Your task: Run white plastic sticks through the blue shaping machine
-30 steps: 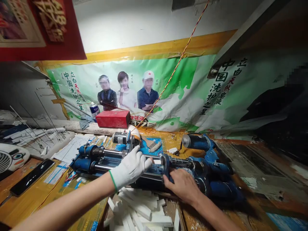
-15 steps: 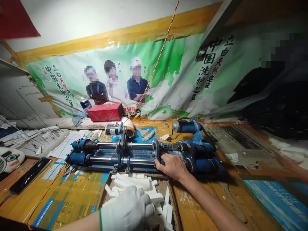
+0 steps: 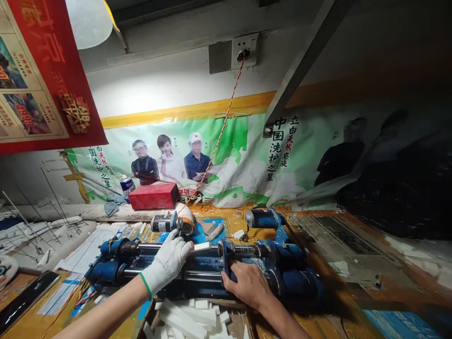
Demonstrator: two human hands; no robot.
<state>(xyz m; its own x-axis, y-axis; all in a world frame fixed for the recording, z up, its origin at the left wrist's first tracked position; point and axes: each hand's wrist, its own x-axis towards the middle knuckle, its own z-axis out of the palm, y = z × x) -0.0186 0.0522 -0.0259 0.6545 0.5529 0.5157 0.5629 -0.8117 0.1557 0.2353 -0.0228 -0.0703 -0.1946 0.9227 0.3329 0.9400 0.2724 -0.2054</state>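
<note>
Head view:
1. My gloved left hand [image 3: 165, 261] pinches a white strip [image 3: 201, 246] between closed thumb and fingertips, holding it above the rods of the blue machine [image 3: 208, 278], just left of the upright plate [image 3: 222, 256].
2. My bare right hand [image 3: 249, 285] is clamped on that plate, thumb on its near left side.
3. More white pieces [image 3: 187, 322] lie heaped below the machine, nearest me.
4. Behind the machine, a brush [image 3: 213, 230] lies near a small motor [image 3: 163, 223].
</note>
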